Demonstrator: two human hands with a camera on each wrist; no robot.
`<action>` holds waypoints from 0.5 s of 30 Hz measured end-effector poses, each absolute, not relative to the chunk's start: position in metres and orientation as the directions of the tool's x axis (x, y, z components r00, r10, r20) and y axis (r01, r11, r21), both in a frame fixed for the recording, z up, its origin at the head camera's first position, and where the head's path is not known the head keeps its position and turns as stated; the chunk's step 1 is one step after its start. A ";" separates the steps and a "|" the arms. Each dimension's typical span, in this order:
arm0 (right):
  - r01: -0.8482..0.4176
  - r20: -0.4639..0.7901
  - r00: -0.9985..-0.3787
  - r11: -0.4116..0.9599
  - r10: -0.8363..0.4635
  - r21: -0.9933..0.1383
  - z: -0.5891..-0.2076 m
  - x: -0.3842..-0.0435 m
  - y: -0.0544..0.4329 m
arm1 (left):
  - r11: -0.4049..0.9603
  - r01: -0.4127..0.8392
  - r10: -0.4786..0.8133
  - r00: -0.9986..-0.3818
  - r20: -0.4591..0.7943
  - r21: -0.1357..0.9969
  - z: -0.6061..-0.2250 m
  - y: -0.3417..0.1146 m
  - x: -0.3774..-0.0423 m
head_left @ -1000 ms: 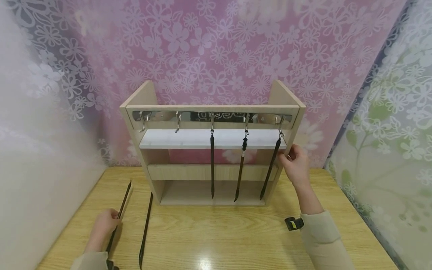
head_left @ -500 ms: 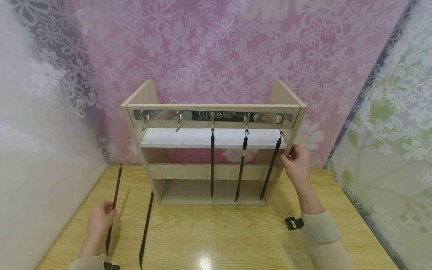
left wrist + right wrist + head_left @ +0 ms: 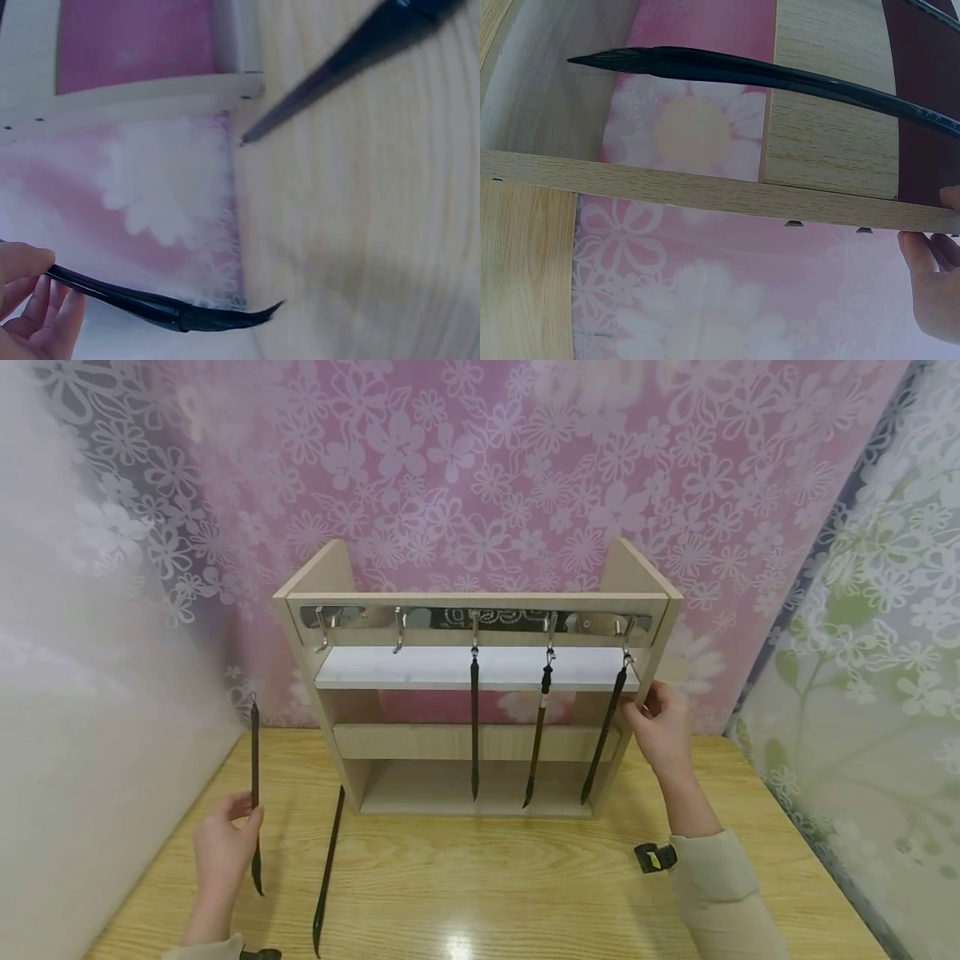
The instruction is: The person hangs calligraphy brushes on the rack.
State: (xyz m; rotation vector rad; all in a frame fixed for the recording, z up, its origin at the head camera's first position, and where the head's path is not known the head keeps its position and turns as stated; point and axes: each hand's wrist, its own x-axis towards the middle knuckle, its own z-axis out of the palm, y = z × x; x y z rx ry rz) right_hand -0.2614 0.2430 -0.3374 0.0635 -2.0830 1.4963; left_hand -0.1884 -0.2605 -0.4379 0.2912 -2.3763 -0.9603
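My left hand [image 3: 225, 842] pinches a dark calligraphy brush [image 3: 255, 752] by its handle, left of a small wooden shelf [image 3: 420, 742]. The brush is nearly upright, its cord loop at the top and its black tip down; the left wrist view shows that tip [image 3: 225, 318] curving. A second dark brush [image 3: 327, 877] lies on the table. With thumb and fingers, my right hand [image 3: 666, 731] grips the shelf's right side panel [image 3: 705, 191]. Three brushes hang from the shelf's hooks: one in the middle [image 3: 475, 727], a brown-handled one [image 3: 538, 735] and a rightmost one [image 3: 604, 735].
A shiny metal strip [image 3: 420, 617] with several hooks runs along the shelf's top front. Its two left hooks [image 3: 399, 631] bear nothing. The shelf stands on a wood-grain table [image 3: 480, 893], with flowered cloth [image 3: 465, 468] behind and at both sides.
My left hand has lifted its brush from a slanted position near the table to nearly upright, its looped end rising. The right hand keeps its grip on the side panel.
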 end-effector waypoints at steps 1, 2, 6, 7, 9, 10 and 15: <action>-0.358 0.473 -0.835 0.375 0.280 -0.855 -0.340 -0.264 0.245 | 0.718 0.017 -0.397 -0.810 0.430 0.695 -0.436 -0.259 -0.188; -0.361 0.476 -0.834 0.376 0.280 -0.854 -0.340 -0.264 0.245 | 0.716 0.025 -0.405 -0.799 0.444 0.698 -0.435 -0.257 -0.187; -0.356 0.472 -0.837 0.378 0.279 -0.855 -0.341 -0.263 0.245 | 0.702 0.075 -0.421 -0.759 0.497 0.708 -0.427 -0.248 -0.184; -0.354 0.470 -0.837 0.378 0.279 -0.855 -0.341 -0.263 0.245 | 0.698 0.084 -0.425 -0.750 0.507 0.711 -0.426 -0.246 -0.183; -0.352 0.467 -0.839 0.375 0.280 -0.858 -0.341 -0.263 0.245 | 0.694 0.102 -0.431 -0.734 0.525 0.713 -0.423 -0.241 -0.181; -0.350 0.465 -0.840 0.375 0.281 -0.858 -0.340 -0.263 0.245 | 0.691 0.114 -0.435 -0.724 0.536 0.714 -0.422 -0.239 -0.181; -0.348 0.461 -0.840 0.366 0.287 -0.863 -0.340 -0.263 0.244 | 0.696 0.209 -0.406 -0.675 0.616 0.687 -0.417 -0.228 -0.180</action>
